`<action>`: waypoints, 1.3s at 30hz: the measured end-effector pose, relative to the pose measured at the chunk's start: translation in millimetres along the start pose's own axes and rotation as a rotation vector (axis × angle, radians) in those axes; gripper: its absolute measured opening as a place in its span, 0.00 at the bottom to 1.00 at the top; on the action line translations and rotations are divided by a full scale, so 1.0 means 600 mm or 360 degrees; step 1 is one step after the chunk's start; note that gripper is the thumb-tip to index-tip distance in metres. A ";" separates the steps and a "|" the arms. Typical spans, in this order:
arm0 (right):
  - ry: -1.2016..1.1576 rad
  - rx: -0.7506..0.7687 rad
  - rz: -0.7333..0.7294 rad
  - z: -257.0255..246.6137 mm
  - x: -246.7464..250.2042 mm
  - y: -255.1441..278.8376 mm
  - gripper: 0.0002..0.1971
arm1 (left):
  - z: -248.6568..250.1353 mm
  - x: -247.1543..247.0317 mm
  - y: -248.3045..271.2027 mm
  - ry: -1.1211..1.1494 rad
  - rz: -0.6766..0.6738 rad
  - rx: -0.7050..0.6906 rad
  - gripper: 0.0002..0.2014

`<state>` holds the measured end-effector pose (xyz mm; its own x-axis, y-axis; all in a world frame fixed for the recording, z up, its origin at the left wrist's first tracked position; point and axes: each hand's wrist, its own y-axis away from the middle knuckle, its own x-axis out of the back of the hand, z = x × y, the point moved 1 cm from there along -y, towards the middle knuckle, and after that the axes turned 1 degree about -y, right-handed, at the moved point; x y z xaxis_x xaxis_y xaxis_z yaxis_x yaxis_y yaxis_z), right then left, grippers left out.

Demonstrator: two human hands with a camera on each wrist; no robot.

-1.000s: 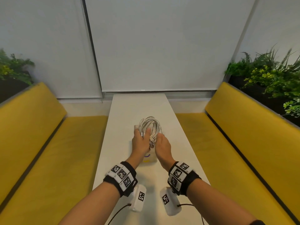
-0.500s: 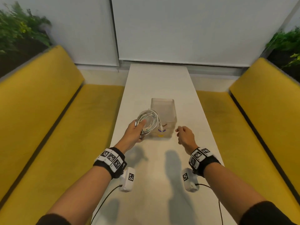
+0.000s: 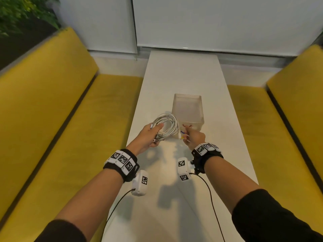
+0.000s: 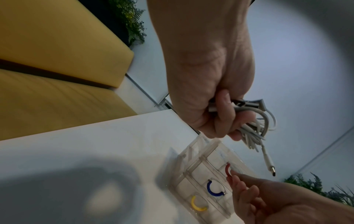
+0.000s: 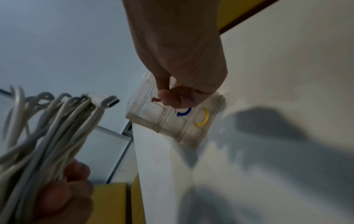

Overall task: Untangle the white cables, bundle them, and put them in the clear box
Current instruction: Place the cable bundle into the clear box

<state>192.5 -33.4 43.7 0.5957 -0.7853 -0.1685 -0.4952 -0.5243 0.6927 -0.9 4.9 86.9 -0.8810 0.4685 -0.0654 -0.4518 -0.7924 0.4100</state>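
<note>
A long white counter [image 3: 183, 70] runs between two yellow upholstered benches [image 3: 43, 105], bare beyond the clear rectangular plastic box [image 3: 187, 109] at mid-width. The left hand [image 3: 148, 137] grips the coiled bundle of white cables [image 3: 167, 124] just left of the box's near edge. The right hand [image 3: 194, 137], fingers [image 4: 236, 181] loosely curled, touches a red ring [image 4: 227, 169] there.

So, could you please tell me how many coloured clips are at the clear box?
3: a red curved clip at the right hand's fingertips, a blue one beside it, and a yellow one nearest. Others may be hidden.
</note>
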 end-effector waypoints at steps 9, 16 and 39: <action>-0.0108 0.0086 0.0039 0.019 -0.010 -0.001 0.06 | 0.005 -0.003 -0.002 0.0014 -0.0056 0.0042 0.09; -0.0116 0.0137 0.0113 0.019 -0.004 0.021 0.09 | 0.001 -0.018 0.007 -0.0044 -0.0170 0.0158 0.10; -0.0520 0.0094 -0.0507 0.094 0.080 0.042 0.20 | 0.044 -0.171 -0.056 -0.0906 0.0077 0.0353 0.14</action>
<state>172.9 -102.8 13.4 0.4982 -0.6397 -0.5852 -0.3606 -0.7667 0.5311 108.3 -6.1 103.7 -0.6591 0.6176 0.4291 -0.3193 -0.7465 0.5838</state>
